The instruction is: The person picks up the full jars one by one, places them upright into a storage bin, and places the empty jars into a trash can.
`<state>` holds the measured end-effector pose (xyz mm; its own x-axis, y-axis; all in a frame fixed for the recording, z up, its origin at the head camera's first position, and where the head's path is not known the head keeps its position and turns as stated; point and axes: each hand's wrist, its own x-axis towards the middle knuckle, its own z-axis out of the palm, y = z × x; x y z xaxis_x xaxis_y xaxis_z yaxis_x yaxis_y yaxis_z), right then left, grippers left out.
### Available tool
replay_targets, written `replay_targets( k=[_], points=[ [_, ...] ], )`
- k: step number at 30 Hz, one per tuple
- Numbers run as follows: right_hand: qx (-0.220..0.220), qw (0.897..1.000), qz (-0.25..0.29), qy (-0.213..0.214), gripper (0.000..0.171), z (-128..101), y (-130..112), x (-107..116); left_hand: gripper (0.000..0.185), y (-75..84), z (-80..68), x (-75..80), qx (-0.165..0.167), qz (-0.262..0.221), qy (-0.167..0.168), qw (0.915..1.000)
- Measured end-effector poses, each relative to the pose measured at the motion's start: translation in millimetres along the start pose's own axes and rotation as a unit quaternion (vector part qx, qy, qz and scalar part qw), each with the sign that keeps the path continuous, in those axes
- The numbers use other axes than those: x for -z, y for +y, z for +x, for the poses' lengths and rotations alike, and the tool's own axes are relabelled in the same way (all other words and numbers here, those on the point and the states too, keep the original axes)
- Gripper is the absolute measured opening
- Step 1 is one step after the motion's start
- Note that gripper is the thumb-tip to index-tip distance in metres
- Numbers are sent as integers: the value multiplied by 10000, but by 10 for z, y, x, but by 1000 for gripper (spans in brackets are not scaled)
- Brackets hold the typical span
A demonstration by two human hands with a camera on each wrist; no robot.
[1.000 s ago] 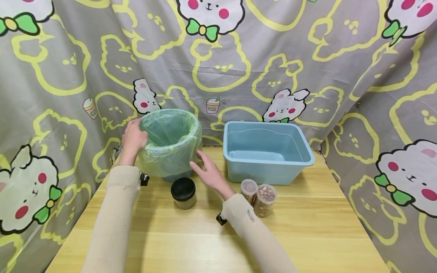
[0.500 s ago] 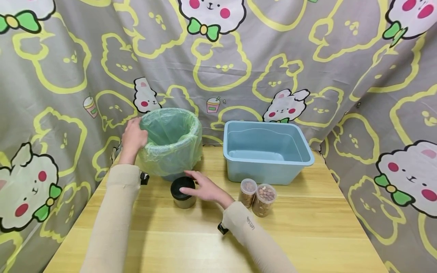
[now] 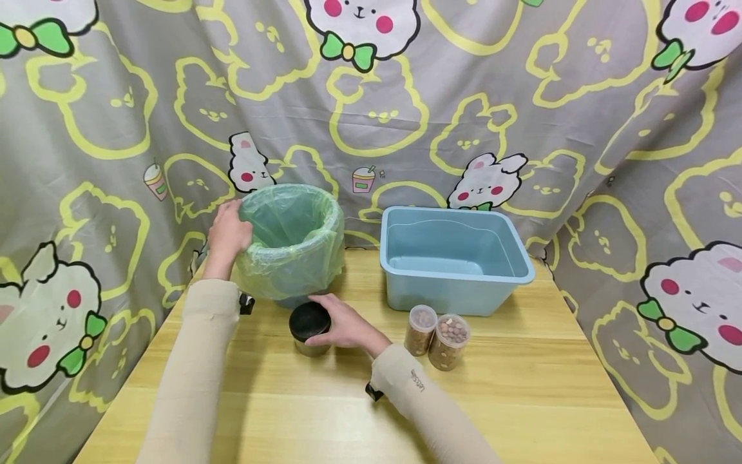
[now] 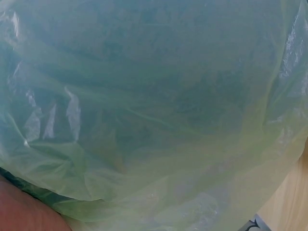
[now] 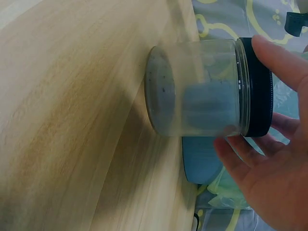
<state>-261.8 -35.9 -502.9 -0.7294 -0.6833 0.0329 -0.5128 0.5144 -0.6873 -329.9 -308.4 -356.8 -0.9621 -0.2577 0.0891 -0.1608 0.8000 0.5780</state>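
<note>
We note a cylindrical jar [image 3: 309, 327] with smooth, clear walls and a black lid [image 5: 260, 96], finely ridged at the edge. It stands upright on the wood-grained desk [image 3: 493, 399], just beside the round blue bin [image 3: 290, 301], toward its 6 o'clock. A thin, crinkled, yellow-green film liner [image 3: 284, 274] folds over the bin's rim. At the bin's 3 o'clock we find a rigid, rectangular blue basin [image 3: 446, 294] with rounded corners. At the basin's 7 o'clock stand a narrow canister [image 3: 420, 331] and a wide canister [image 3: 447, 345], both transparent and holding brown pieces.

Compared with half a second ago, the right hand [image 3: 348, 325] has closed in on the jar from its 3 o'clock side; the left hand [image 3: 228, 232] keeps its position.

We observe the right fingers [image 5: 232, 156] parted to the lid's width, pinching it opposite the thumb. Those of the left hand curl over the lined rim at 9 o'clock; their tips are hidden.
</note>
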Motion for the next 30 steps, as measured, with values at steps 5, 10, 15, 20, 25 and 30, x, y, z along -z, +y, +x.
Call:
replay_targets(
  k=[5,10,15,20,25,30],
  points=[
    [22,9999,-110,58,94,-3,14,-5,71,-3,-8,2,12,-2,17,10000],
    [42,9997,-202,124,93,-5,21,-3,71,-1,-14,5,28,-31,34,10000],
    [-14,9997,-215,145,92,-12,8,22,71,-6,-4,-1,19,-16,31,10000],
    [27,9995,-155,290,91,-22,-28,87,73,-9,3,-3,51,-2,46,10000],
    [111,9985,37,542,89,-52,-115,195,73,-3,-2,-1,51,4,17,10000],
    [288,9959,264,820,88,-79,-257,337,73,-8,5,-4,52,13,18,10000]
  ],
)
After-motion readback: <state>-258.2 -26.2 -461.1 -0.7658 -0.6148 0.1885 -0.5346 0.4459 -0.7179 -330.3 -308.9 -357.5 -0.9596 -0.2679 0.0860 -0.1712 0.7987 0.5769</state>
